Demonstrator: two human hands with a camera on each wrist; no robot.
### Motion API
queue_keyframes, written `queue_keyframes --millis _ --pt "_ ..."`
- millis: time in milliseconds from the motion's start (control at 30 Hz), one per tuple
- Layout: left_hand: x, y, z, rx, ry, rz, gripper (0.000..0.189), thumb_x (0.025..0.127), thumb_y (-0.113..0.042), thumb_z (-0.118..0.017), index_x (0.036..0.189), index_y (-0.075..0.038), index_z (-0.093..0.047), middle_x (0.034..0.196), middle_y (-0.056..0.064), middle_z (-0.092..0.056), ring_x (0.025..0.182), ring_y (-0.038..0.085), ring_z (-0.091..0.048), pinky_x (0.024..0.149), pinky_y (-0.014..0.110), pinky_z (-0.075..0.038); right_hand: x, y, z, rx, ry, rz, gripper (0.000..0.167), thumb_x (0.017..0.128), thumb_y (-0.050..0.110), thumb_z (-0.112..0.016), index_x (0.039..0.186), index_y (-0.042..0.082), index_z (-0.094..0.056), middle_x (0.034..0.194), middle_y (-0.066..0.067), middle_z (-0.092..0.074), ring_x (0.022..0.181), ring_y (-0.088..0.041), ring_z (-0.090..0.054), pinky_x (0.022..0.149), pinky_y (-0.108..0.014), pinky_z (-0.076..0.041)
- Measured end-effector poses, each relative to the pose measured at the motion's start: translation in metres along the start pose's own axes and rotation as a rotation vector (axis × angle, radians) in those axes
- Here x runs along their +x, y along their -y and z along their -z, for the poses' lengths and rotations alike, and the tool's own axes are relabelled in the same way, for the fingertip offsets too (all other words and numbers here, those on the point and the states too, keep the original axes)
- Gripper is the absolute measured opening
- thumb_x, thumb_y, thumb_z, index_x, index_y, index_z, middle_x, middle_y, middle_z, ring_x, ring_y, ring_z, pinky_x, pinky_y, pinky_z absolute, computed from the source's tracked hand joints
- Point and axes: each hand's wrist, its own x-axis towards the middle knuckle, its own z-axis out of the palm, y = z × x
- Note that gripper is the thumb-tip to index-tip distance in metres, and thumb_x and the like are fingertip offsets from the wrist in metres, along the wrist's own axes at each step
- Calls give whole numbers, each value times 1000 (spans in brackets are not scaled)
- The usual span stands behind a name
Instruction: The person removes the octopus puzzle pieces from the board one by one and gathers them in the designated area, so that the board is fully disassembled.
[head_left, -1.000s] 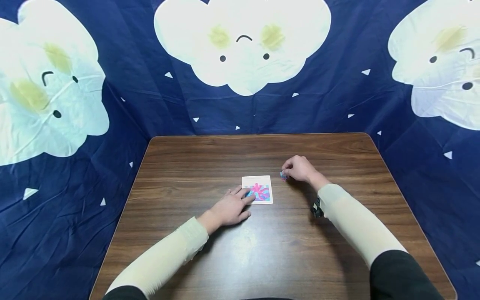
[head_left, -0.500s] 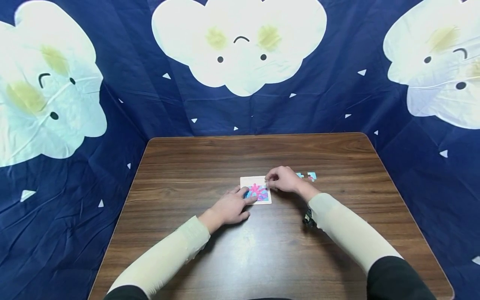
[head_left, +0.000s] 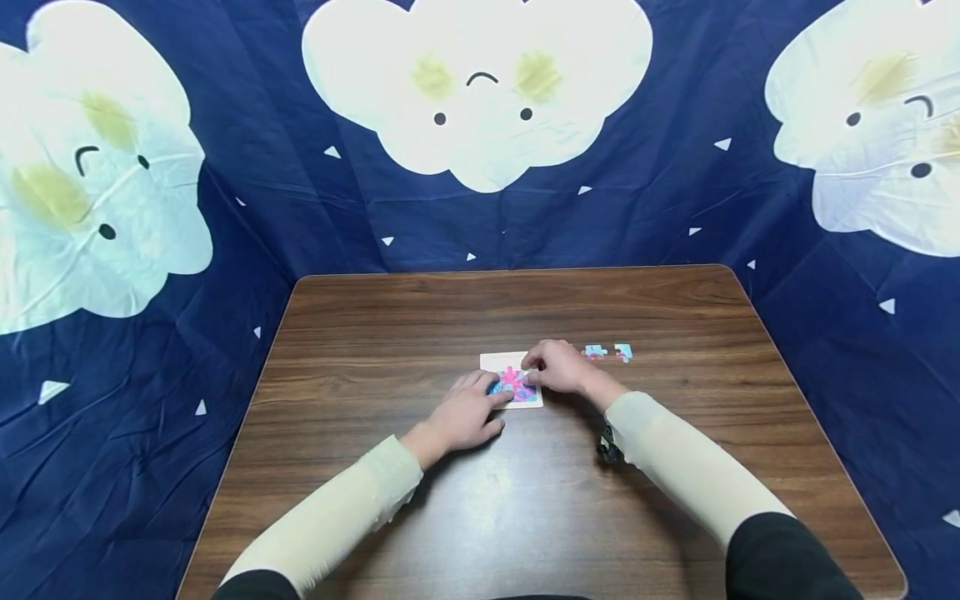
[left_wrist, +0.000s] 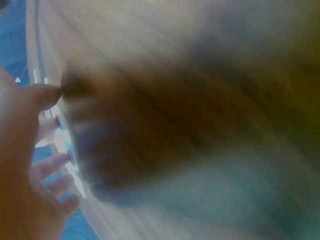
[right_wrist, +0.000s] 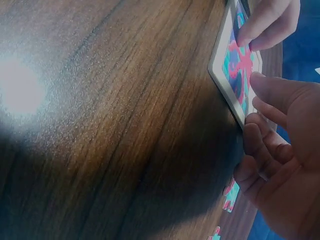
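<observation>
- Here's the square jigsaw board [head_left: 497, 361], lying flat near the middle of the wood-grain table [head_left: 390, 333], a pink many-armed figure [head_left: 512, 379] showing on blue and purple.
- The left hand [head_left: 461, 415] grasps nothing: fingers outstretched, tips resting on the board's left side.
- Over on the right, the right hand [head_left: 564, 367] is bent at the board's right edge, thumb and fingertips over the picture; whether they pinch a piece, I can't tell.
- Just beyond that hand, on the tabletop, one loose puzzle piece [head_left: 595, 352] with a second loose piece [head_left: 623, 352] to its right, the two apart.
- Pale sleeves cover both forearms, and navy cloth [head_left: 247, 250] with white clouds hangs behind.
</observation>
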Motion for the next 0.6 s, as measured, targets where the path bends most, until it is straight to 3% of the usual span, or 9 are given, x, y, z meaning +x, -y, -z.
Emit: queue_keyframes --millis 267,600 --pt "2 -4 -3 -26 -48 -9 49 95 -38 -67 139 -17 -66 144 12 -55 133 30 -50 108 48 -48 0 0 -1 -13 24 -40 22 88 28 -81 107 18 -81 101 2 -71 93 -15 -63 89 -39 -53" --pt "-7 -6 -7 -4 -53 -59 52 100 -35 -62 146 -11 -59 151 21 -51 138 42 -50 117 47 -41 1 3 -2 -24 25 -47 21 86 28 -83 104 17 -81 100 1 -69 90 -15 -62 86 -38 -53"
